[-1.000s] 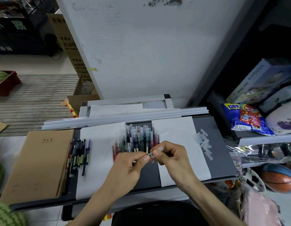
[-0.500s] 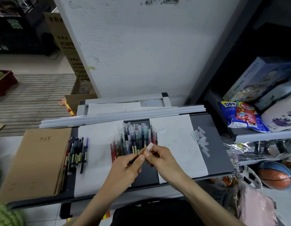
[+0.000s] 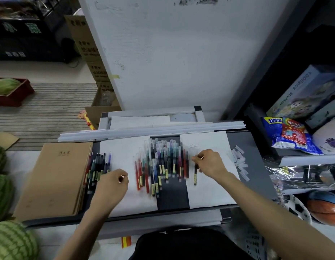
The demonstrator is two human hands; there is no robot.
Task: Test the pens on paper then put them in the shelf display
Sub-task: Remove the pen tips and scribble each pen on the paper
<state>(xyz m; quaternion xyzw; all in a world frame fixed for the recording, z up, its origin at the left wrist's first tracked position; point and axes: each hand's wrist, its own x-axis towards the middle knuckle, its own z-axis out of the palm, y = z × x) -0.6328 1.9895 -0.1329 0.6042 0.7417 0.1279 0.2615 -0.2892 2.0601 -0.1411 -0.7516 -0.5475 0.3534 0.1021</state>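
- Striped green watermelons [image 3: 2, 194] line the far left edge, beside the grey work surface [image 3: 256, 175].
- A stack of brown notebooks [image 3: 54, 181] lies flat on the left end of that surface.
- A row of dark pens [image 3: 100, 165] rests just beside the notebooks, partly on the left sheet of paper [image 3: 123, 152].
- The left hand [image 3: 111, 186] sits low on the left sheet, near the bottom of the dark row. Its fingers are curled and it pinches a small pale piece [image 3: 121, 177], too blurred to identify.
- A spread of coloured pens [image 3: 161, 166], red, green, blue and purple, fans across the middle. It lies over the inner edge of the left sheet and the bare grey strip between the two papers.
- The right hand [image 3: 212, 163] is well apart from the left, knuckles up over the right sheet of paper [image 3: 210, 192]. It grips a single pen [image 3: 195, 175] near its upper end.
- That pen has a dark barrel with a yellowish label, and its lower end trails toward the person over the paper. Whether its tip touches the sheet cannot be told.
- A faint scribble shows on the right sheet above the hand.
- A loose heap of clear caps [image 3: 240, 163] lies on the grey surface just right of that sheet.
- Snack bags [image 3: 290, 136] and a puzzle box [image 3: 305, 94] fill the shelving at far right, with a basketball [image 3: 326, 211] below.
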